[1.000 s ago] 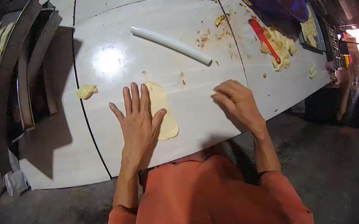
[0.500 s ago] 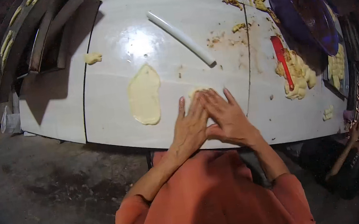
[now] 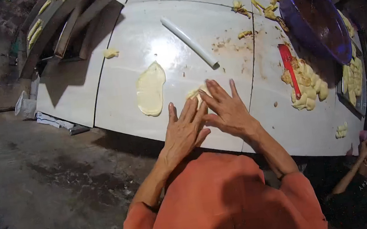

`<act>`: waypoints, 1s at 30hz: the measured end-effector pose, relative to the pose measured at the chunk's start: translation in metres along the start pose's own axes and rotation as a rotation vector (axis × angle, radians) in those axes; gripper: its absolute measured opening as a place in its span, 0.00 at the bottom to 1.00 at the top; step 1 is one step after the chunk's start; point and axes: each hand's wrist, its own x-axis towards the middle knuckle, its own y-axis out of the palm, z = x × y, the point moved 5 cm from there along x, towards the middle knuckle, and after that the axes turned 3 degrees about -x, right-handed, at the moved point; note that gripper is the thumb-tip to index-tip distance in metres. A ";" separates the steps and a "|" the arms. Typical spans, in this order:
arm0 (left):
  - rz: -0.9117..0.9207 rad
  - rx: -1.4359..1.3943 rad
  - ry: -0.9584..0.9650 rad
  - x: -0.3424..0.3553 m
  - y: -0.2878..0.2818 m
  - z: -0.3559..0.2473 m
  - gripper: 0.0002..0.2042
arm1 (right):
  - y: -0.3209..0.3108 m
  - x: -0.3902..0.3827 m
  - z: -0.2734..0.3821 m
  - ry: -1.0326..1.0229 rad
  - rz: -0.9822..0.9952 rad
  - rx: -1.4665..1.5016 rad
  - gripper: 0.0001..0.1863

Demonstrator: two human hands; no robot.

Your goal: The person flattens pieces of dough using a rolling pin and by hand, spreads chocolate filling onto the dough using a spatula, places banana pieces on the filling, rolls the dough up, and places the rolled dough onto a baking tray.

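Dough (image 3: 195, 91) shows pale yellow beneath spread fingers (image 3: 219, 91).

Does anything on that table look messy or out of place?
A little. Brown smears and crumbs dirty the white tabletop to the right of the white rod. A red tool lies on top of the dough pile, which seems an odd resting place.
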 end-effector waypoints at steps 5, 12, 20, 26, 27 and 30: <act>-0.147 0.002 -0.079 0.019 -0.006 0.010 0.43 | -0.018 -0.010 0.004 -0.004 -0.003 -0.131 0.34; -0.136 0.015 -0.081 0.025 -0.009 0.025 0.42 | -0.056 0.040 -0.019 0.123 -0.458 0.198 0.23; -0.234 -0.054 -0.050 0.035 -0.025 0.032 0.38 | -0.035 0.131 -0.067 0.452 -0.182 -0.089 0.22; -0.563 -0.055 -0.038 0.006 -0.051 0.046 0.38 | -0.086 0.030 -0.037 0.237 -0.145 0.179 0.20; -0.535 -0.006 -0.048 0.007 -0.050 0.046 0.37 | -0.081 0.018 -0.031 0.200 -0.090 0.203 0.21; -0.392 0.034 -0.088 0.020 -0.032 0.045 0.36 | -0.057 -0.004 -0.016 0.210 -0.003 0.046 0.25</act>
